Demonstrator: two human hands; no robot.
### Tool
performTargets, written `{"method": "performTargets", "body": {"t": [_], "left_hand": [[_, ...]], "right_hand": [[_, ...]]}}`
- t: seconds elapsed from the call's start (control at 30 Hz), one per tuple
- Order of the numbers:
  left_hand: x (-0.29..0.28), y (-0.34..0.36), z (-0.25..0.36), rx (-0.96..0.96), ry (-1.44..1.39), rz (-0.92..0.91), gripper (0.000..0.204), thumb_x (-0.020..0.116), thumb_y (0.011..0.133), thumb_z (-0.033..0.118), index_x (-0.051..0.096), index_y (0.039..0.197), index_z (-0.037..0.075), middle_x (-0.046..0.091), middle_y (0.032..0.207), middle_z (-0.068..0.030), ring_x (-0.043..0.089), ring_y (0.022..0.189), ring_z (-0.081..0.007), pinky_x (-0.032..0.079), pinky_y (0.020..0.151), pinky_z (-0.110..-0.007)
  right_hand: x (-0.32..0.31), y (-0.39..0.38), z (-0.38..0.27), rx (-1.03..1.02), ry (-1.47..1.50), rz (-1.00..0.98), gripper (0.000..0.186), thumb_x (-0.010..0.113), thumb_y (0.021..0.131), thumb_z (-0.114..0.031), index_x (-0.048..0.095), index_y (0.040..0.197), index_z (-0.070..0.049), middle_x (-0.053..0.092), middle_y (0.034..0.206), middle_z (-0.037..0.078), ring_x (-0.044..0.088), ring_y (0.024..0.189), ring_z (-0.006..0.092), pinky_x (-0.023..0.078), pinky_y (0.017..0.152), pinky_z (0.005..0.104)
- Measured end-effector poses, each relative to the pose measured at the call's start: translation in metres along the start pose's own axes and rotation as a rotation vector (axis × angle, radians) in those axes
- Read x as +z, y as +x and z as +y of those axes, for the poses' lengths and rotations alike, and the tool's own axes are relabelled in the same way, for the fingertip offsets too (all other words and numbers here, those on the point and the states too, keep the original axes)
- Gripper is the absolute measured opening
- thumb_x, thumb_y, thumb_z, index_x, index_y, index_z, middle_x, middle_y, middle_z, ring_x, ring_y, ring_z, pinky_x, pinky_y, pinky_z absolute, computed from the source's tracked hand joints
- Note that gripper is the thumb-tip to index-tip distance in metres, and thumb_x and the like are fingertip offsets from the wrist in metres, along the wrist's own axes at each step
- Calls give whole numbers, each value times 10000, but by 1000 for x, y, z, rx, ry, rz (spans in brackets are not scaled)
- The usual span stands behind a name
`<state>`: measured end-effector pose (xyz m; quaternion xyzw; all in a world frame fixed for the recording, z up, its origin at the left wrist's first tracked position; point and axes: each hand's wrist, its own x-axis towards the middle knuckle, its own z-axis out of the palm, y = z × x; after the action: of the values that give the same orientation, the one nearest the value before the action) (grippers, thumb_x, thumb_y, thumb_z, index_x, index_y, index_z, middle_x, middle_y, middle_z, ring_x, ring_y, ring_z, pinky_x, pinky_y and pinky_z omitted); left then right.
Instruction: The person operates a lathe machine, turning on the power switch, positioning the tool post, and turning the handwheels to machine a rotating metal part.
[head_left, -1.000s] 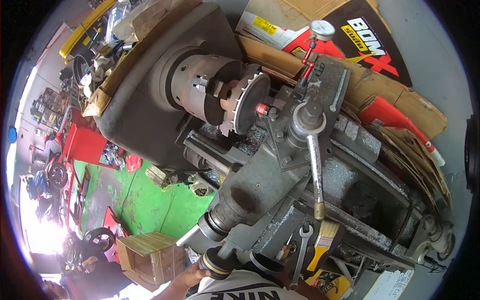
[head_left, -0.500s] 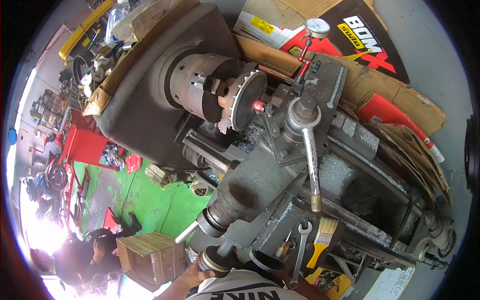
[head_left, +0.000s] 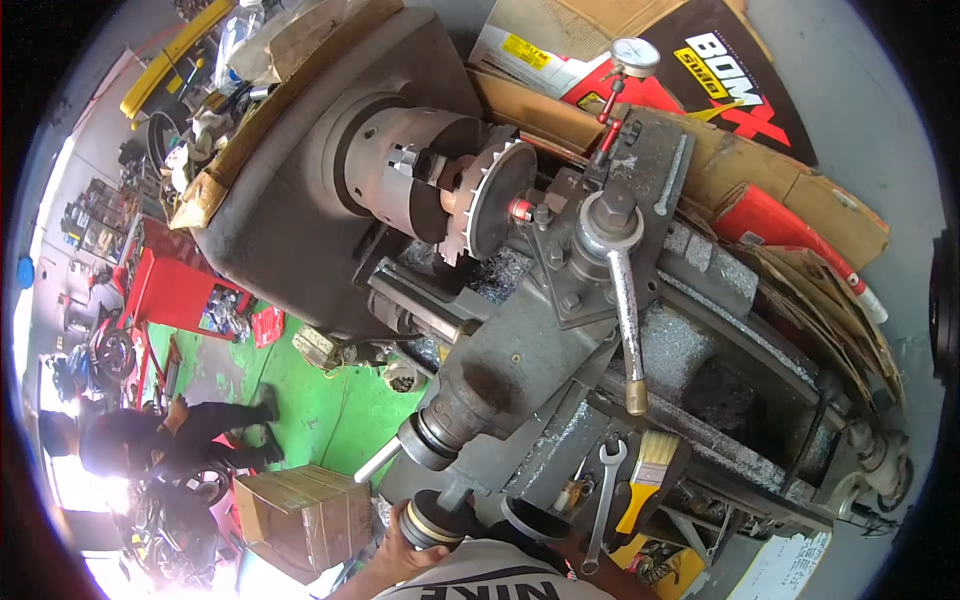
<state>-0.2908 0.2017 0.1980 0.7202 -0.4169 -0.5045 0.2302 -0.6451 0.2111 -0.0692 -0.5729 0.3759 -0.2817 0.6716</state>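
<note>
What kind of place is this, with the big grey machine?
It looks like a workshop, maybe one that fixes motorbikes. The big machine seems to be a lathe, sprinkled with metal shavings; a wrench lies nearby, and what looks like a motorbike stands behind.

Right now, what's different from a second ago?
The other person moved up the picture's left side into fuller view. I see nothing grabbed or let go. The left hand stays on the handwheel; the wrench and brush stayed put.
</note>
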Motion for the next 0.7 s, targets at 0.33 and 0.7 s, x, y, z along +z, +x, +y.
{"method": "performTargets", "body": {"t": [0.33, 0.7], "left_hand": [[3, -1, -2, 30, -27, 35, 1123, 939, 676, 449, 272, 1447, -21, 561, 1299, -277, 625, 1174, -384, 505, 990, -454], [1, 2, -4, 101, -52, 12, 1121, 931, 694, 444, 257, 1451, -35, 534, 1313, -269, 591, 1194, -367, 480, 1022, -449]], "right_hand": [[-1, 12, -26, 24, 26, 45, 651, 714, 871, -165, 511, 1482, -69, 565, 1463, 148, 513, 1365, 287, 326, 1199, 418], [4, 10, -86, 457, 124, 127, 615, 697, 850, -72, 556, 1448, -44, 612, 1418, 160, 550, 1330, 295, 352, 1183, 412]]}}
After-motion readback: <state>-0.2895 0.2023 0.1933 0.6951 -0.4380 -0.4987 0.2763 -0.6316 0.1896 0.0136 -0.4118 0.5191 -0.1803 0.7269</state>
